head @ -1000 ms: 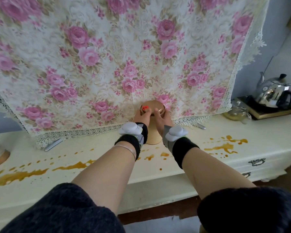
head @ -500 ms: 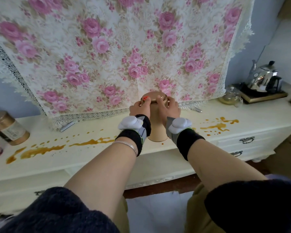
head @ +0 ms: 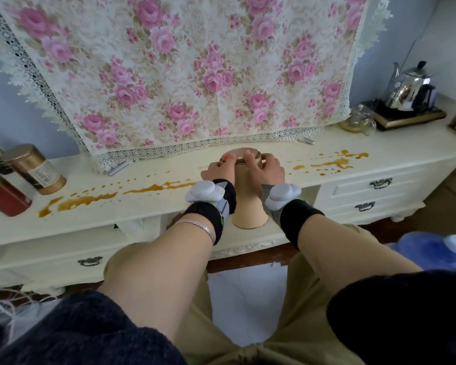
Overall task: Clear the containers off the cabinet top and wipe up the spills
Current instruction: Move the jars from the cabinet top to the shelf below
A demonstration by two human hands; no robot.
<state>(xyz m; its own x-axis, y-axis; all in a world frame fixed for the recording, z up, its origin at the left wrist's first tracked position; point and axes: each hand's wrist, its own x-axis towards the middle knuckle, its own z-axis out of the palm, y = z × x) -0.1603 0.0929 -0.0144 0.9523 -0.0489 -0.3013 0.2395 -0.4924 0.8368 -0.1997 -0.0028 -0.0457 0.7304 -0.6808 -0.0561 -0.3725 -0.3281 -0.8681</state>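
A tall beige canister (head: pixel 249 204) with a copper lid is held between both my hands, over the front edge of the cream cabinet top (head: pixel 395 151). My left hand (head: pixel 217 169) grips its upper left side, thumb on the lid. My right hand (head: pixel 265 169) grips the upper right side, fingers over the rim. Orange-brown spills streak the top on the left (head: pixel 90 200) and the right (head: pixel 332 163). A gold tin (head: pixel 33 168) and a red tin (head: pixel 4 196) stand at the far left.
A floral lace cloth (head: pixel 190 75) hangs down to the cabinet's back. A steel kettle (head: pixel 410 86) on a tray and a glass teapot (head: pixel 358 122) sit at the right end. A blue water jug (head: pixel 437 250) lies on the floor at right. Drawers with metal handles (head: pixel 377 183) face me.
Both hands have drawn the canister from under the cloth toward the cabinet's front edge. The view has pulled back, so the tins at the left have come into sight.
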